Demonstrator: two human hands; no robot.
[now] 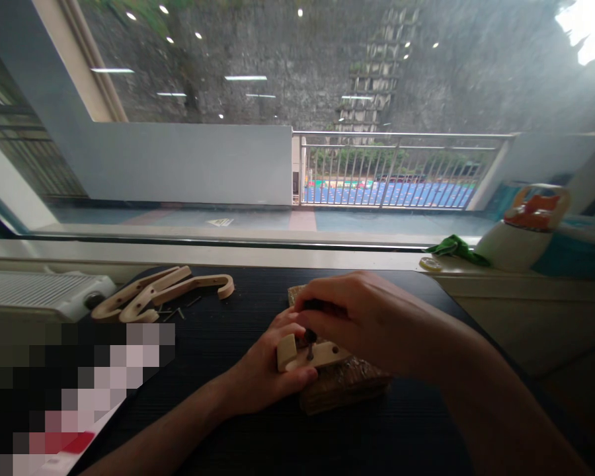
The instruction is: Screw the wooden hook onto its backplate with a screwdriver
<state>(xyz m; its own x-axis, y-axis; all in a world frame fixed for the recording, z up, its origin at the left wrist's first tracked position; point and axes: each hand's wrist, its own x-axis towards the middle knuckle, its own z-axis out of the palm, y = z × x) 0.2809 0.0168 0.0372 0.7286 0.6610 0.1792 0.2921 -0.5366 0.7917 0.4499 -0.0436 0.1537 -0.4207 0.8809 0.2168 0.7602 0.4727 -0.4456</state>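
A pale wooden hook (322,356) lies on a rough brown wooden block (340,390), with its curved end toward my left hand (262,367). My left hand is closed around that end, thumb on the near side and fingers on the far side. Above the hook, my right hand (361,317) is closed with its fingers bent down. It grips a black-handled tool (310,336), mostly hidden by the fingers. A short metal shaft stands upright below the black part, meeting the hook. A dark hole shows farther along the hook.
More wooden hooks (178,289) lie at the table's back left beside several loose screws (178,313). A white radiator (39,294) is at the left. On the windowsill stand a white container (518,244), a green cloth (456,248) and a yellowish tape roll (430,264).
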